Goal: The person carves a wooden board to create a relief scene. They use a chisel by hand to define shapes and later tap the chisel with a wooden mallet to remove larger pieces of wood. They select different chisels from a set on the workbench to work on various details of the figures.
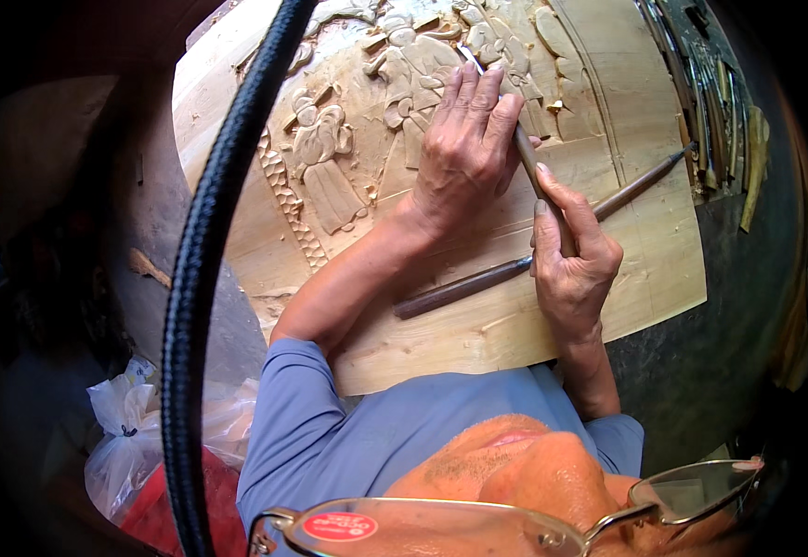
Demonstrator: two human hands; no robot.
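My left hand (467,139) rests on a carved wooden panel (515,339). Its fingers reach forward, pressed along the front of a carving chisel (527,153), with the thumb on the other side. The chisel's bright metal tip touches the relief among the robed figures (413,56). Farther back, my right hand (576,251) closes around the same chisel's wooden handle. Below my left wrist lies a dark wooden tool handle (460,290) with a metal collar. Another brown handle (641,190) slants to the right; my right hand hides whether the two join.
Several chisels and gouges (715,111) lie side by side at the panel's right, beside a pale wood strip (754,167). A black braided cable (202,260) crosses the left foreground. Plastic bags (125,427) and something red (158,506) sit at lower left.
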